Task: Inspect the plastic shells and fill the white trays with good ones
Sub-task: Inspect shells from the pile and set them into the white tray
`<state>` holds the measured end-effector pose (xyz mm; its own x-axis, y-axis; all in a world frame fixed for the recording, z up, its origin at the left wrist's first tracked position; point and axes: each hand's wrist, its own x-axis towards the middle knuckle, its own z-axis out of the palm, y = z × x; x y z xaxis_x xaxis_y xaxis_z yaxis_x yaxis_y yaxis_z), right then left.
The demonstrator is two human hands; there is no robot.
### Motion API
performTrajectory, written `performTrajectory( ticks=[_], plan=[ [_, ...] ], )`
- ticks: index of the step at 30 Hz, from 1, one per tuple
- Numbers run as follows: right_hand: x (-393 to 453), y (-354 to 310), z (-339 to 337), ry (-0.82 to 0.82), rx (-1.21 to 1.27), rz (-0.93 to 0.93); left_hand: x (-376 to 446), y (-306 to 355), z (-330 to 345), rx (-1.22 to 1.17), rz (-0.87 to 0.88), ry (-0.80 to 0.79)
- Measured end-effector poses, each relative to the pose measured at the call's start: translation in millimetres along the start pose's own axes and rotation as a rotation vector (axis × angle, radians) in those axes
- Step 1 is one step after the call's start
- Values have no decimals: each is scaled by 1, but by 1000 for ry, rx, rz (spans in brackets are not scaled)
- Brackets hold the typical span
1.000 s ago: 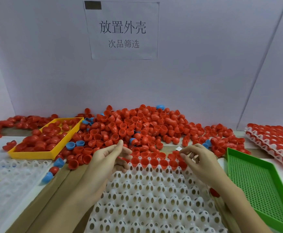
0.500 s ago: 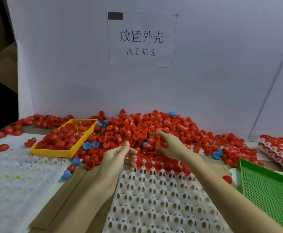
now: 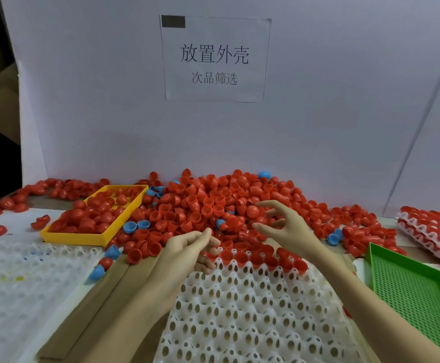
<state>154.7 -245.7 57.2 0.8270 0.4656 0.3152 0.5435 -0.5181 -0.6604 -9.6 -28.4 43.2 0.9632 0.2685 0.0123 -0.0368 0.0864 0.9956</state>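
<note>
Red plastic shells [image 3: 213,205] are heaped behind a white tray [image 3: 253,310] whose far row alone is filled, the right hand [image 3: 284,226] held above the heap with fingers spread, seemingly to pick one, while the left hand [image 3: 187,247] waits loosely open at the tray's edge.

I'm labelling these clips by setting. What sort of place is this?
Probably a factory sorting bench: a big pile of red plastic shells, a white tray partly filled along its far row, and a printed sign on the partition.
</note>
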Motion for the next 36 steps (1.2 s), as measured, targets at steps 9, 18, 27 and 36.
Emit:
performTrajectory(
  ticks=[9, 18, 27, 36],
  plan=[
    [-70, -43, -10, -122, 187, -234, -17, -5, 37, -159, -24, -305],
    [-77, -41, -6, -152, 11, -316, -13, -8, 34, -134, 11, -152],
    [-78, -24, -18, -26, 210, -178, -11, -4, 21, -46, 150, -240],
    [-51, 5, -32, 139, -14, 60, -16, -1, 22, 118, 202, -188]
  ],
)
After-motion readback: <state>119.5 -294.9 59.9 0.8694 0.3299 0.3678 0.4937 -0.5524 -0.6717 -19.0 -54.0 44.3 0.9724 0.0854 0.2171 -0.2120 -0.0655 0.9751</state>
